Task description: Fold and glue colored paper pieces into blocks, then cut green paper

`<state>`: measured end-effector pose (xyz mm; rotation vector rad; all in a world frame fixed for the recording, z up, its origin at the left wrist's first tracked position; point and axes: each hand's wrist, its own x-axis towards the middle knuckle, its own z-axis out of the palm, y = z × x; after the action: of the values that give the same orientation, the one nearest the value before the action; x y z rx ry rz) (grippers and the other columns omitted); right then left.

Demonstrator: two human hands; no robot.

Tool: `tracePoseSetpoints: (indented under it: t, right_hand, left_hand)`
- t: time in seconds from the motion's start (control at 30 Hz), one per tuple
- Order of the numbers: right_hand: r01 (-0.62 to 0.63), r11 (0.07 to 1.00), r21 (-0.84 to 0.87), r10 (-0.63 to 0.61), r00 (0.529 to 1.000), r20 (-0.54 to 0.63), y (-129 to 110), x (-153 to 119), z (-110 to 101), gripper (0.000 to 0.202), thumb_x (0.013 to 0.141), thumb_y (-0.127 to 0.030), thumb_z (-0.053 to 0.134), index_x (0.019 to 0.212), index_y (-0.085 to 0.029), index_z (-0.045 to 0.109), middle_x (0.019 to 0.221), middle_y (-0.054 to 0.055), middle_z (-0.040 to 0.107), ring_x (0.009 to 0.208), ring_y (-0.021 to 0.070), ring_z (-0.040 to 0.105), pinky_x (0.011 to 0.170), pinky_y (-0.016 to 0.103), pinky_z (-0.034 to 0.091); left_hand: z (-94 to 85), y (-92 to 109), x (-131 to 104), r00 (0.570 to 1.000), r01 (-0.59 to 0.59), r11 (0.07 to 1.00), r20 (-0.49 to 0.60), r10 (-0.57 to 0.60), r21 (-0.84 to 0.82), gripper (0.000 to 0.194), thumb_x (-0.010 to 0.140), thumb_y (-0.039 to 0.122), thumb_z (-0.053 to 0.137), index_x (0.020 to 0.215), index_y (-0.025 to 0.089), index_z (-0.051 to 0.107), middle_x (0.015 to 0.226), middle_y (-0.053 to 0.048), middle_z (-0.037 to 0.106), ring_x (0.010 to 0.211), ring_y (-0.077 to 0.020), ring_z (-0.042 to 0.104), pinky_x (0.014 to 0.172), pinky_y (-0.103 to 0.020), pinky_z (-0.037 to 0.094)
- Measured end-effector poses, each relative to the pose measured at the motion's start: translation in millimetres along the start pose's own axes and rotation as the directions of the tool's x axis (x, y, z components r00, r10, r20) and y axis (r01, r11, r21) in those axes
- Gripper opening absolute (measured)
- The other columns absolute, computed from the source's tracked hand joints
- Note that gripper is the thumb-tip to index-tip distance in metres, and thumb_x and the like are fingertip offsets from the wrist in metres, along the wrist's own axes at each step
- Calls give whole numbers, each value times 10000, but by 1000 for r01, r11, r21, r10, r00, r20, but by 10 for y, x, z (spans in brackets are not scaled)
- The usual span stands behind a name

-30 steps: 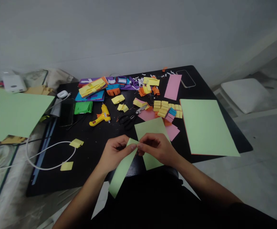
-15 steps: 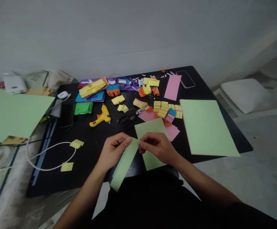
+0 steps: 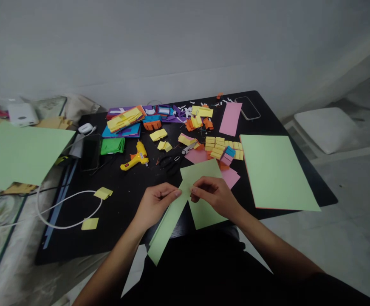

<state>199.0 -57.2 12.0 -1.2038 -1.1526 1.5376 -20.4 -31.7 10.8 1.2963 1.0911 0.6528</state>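
My left hand (image 3: 157,204) pinches a layered light green paper strip (image 3: 168,227) near its upper end; the strip slants down past the table's front edge. At the strip's top corner, my right hand (image 3: 213,193) has its thumb and forefinger pressed together on the paper. Below the right hand lies a larger light green sheet (image 3: 204,214), partly covered by it. Just beyond the hands are scissors (image 3: 174,160) with dark handles. A yellow glue gun (image 3: 136,157) rests to their left.
Folded yellow paper pieces (image 3: 216,144) sit right of the scissors. A large green sheet (image 3: 280,172) lies at the table's right. Coloured paper stacks (image 3: 125,120) line the back. A white cable (image 3: 73,195) loops at left, near a dark phone (image 3: 90,152).
Both hands and the strip have shifted slightly to the right. The strip's lower end has dropped a little and its layers have fanned slightly.
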Motion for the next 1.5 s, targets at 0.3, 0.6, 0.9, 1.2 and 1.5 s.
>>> tracePoseSetpoints:
  t: [0.3,0.6,0.9,1.2,1.5]
  right_hand:
    - [6,977,-214,2,999,35,-16,121,9,366,826,-533,807,812,-174,734,682,-1,672,608,132,609,560,254,491]
    - [-16,983,-183,-20,981,-193,157,189,-387,356,827,-529,777,807,-178,723,726,25,686,630,165,652,609,325,597]
    - [120,563,-818,-335,937,-94,335,-12,-193,120,928,-177,658,1028,-176,725,1019,132,733,980,291,678,884,474,578]
    - [513,266,-816,-449,815,366,633,25,179,214,1013,-57,555,1016,-145,749,1056,122,729,999,249,630,933,427,561]
    - [537,200,-819,-409,806,428,587,-43,219,281,981,-2,551,1187,-100,716,1162,145,766,1116,258,677,1005,407,594]
  left_hand:
    - [35,-11,55,988,-74,986,148,52,149,343,932,468,686,789,159,735,659,2,642,592,-115,524,522,-205,353]
    - [-385,-186,-61,969,-1,969,238,-60,249,339,944,459,667,831,158,772,748,-35,726,673,-149,630,628,-234,475]
    - [-659,-307,-28,991,-127,869,26,131,478,252,945,428,699,947,208,820,945,-66,793,849,-195,705,751,-264,532]
    - [-441,-569,-102,880,-304,504,35,474,809,226,1028,270,585,1105,194,784,1078,-104,728,1001,-252,672,903,-421,551]
    - [-272,-685,-168,741,-541,290,284,609,790,250,1027,165,581,1217,171,743,1257,-104,769,1219,-272,686,1035,-479,551]
